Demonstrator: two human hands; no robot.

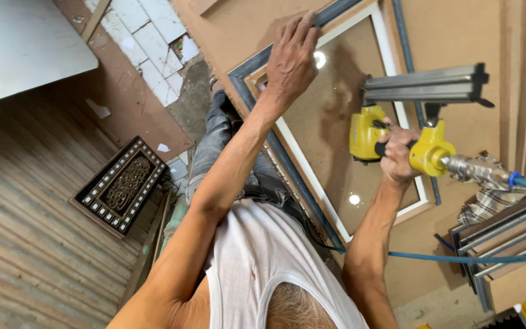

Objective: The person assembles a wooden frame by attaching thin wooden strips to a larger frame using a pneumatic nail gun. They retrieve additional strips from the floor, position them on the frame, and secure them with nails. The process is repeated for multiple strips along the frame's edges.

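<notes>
Seen from above, down over a white vest (263, 262) and grey jeans (226, 140). Left hand (292, 58) stretched forward, palm down, fingers curled over the far grey edge of a picture frame (257, 61), pressing and gripping it there. Right hand (397, 152) clenched around the black grip of a yellow nail gun (369, 131), held just above the glass (324, 122) of the frame, near its right side. Long grey magazine (424, 85) of the gun sticking out above the hand, well clear of the left hand. Blue air hose (470, 258) coupled to the gun's rear through a metal fitting (476, 167), trailing right and looping back under the right forearm. Frame lying flat on a brown board (445, 36), grey outer moulding, white inner strip, glass showing two bright light reflections. Near corner of the frame close to the person's waist, far edge under the left hand. To the right, a checked cloth (488, 201) beside a stack of grey moulding strips (506, 237). To the left, lower down on the floor, a dark ornate frame (123, 183) with a patterned centre, lying well apart from the work. Pale sheet (19, 42) in the upper left corner, white tiles (147, 42) beyond it, small scraps scattered on the brown floor.
</notes>
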